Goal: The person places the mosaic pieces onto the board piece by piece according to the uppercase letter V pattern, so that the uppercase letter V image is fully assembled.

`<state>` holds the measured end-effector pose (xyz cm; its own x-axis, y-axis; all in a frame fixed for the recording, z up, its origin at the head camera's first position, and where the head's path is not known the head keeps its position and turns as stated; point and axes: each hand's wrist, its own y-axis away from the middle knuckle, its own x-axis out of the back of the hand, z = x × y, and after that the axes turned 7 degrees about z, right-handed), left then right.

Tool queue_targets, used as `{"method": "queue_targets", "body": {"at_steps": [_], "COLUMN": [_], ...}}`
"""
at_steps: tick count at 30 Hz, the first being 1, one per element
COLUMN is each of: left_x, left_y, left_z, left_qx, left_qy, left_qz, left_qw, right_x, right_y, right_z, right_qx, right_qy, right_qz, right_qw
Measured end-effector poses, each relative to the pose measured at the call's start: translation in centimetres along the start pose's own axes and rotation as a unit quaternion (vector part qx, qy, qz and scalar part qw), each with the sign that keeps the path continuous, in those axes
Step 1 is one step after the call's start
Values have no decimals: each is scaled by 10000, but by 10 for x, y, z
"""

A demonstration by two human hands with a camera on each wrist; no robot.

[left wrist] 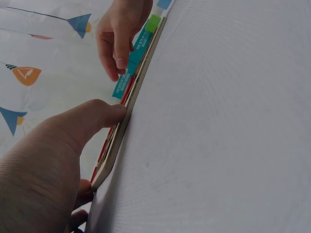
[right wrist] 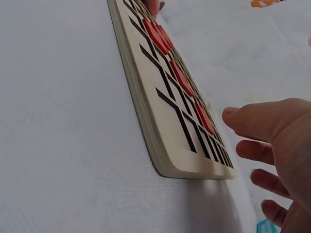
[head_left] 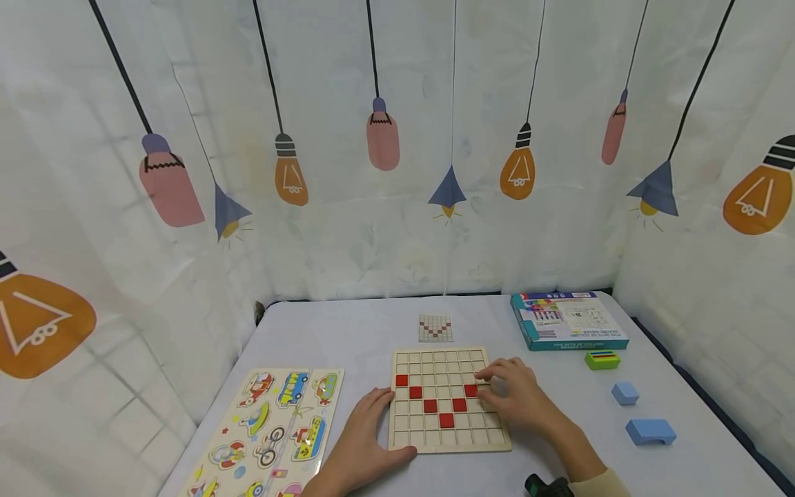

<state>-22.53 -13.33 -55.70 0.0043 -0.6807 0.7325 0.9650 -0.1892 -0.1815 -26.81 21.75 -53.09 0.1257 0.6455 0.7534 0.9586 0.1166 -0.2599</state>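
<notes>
A wooden grid board [head_left: 435, 438] lies flat on the white-covered table. Several red square tiles [head_left: 446, 420] sit in its cells, forming a V-like line with its low point near the middle. My left hand [head_left: 366, 442] holds the board's near left corner, thumb along the front edge and fingers against the left side. Over the board's right edge hovers my right hand [head_left: 515, 397], fingertips close to the rightmost red tile [head_left: 470, 391]. Its thumb and fingers [right wrist: 257, 119] are parted in the right wrist view, with nothing between them.
Behind the board lies a small pattern card [head_left: 436, 328]. A picture board [head_left: 267, 428] with vehicle shapes is at left. Toward the right stand a flat box [head_left: 568, 321], a green block [head_left: 602, 359], a blue cube [head_left: 624, 393] and a notched blue block [head_left: 650, 431].
</notes>
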Motion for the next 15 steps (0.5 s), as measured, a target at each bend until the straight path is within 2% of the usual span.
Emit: {"method": "queue_targets", "body": {"at_steps": [15], "left_x": [0], "left_y": [0], "left_z": [2], "left_qx": [57], "left_qy": [12], "left_qz": [-43], "left_qw": [10000], "right_x": [16], "right_y": [8], "right_z": [12], "right_qx": [-94], "right_qy": [197], "right_qz": [191], "right_qw": [9996]}}
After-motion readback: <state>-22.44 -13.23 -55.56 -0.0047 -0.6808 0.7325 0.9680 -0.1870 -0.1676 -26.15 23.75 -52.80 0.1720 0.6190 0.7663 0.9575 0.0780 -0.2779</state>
